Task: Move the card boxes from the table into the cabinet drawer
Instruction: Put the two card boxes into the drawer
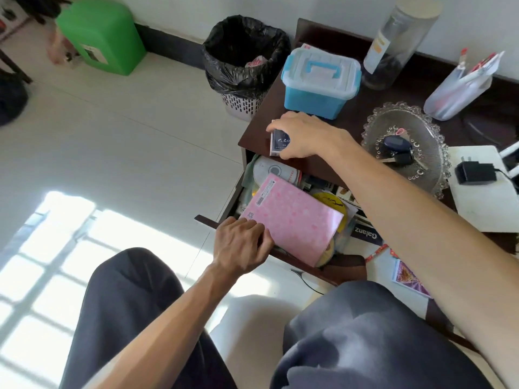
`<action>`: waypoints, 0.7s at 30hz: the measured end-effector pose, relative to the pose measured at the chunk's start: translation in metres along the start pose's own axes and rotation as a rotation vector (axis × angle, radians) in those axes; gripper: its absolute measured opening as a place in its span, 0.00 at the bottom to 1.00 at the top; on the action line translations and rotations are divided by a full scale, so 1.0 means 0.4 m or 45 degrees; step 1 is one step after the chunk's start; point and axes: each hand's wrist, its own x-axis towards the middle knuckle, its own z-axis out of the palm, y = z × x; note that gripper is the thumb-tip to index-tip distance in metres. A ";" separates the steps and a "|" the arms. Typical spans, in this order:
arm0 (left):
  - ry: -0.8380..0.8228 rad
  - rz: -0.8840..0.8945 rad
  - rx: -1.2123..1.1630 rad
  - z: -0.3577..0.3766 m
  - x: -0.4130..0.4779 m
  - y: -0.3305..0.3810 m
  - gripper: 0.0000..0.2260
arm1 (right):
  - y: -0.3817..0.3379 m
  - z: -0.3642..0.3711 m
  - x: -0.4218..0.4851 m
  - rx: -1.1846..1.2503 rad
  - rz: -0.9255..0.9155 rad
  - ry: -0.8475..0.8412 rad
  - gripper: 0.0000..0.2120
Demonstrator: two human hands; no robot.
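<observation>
A dark blue and white card box [276, 142] lies near the front left corner of the dark wooden table [356, 113]. My right hand [304, 136] is closed over it from the right, covering most of it. Below the table top the cabinet drawer [331, 272] stands pulled out, full of things, with a pink booklet [295, 219] on top and discs [273, 171] behind. My left hand [241, 244] rests on the drawer's front left corner, its fingers curled against the pink booklet's edge.
On the table stand a blue lidded storage box [320, 82], a glass dish [404, 144] with keys, a tall clear jar [398, 43], a pen holder [457, 91] and a white device [483, 189] with a charger. A bin [244, 66] with a black liner stands left of the table.
</observation>
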 end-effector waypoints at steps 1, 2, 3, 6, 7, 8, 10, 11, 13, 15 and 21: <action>0.002 -0.002 0.003 -0.001 0.000 0.000 0.18 | -0.002 0.001 0.001 -0.001 0.008 0.018 0.34; -0.001 -0.004 0.007 -0.001 0.000 0.000 0.18 | -0.003 0.002 0.001 0.005 0.017 0.031 0.33; -0.008 -0.003 0.012 -0.002 0.000 0.000 0.18 | -0.003 0.002 -0.001 0.016 0.023 0.043 0.33; -0.024 0.012 0.041 -0.002 0.001 -0.002 0.18 | -0.004 -0.002 -0.027 0.073 0.025 0.101 0.31; -0.019 0.020 0.047 -0.002 0.001 -0.005 0.18 | -0.006 -0.005 -0.046 0.106 0.024 0.126 0.30; -0.003 0.029 0.053 -0.002 0.001 -0.007 0.18 | -0.006 -0.009 -0.072 0.152 0.028 0.157 0.29; 0.047 0.038 0.069 -0.004 0.002 -0.008 0.18 | -0.002 -0.008 -0.146 0.278 0.069 0.239 0.27; 0.059 0.039 0.069 -0.006 0.004 -0.007 0.18 | 0.001 -0.001 -0.195 0.348 0.112 0.280 0.26; 0.046 0.041 0.071 -0.007 0.002 -0.002 0.18 | 0.012 0.027 -0.308 0.468 0.217 0.334 0.27; 0.017 0.046 0.084 -0.008 -0.003 0.000 0.19 | 0.036 0.076 -0.426 0.551 0.317 0.331 0.29; 0.108 0.041 0.086 0.001 -0.005 0.003 0.19 | 0.183 0.282 -0.688 0.799 0.811 0.215 0.24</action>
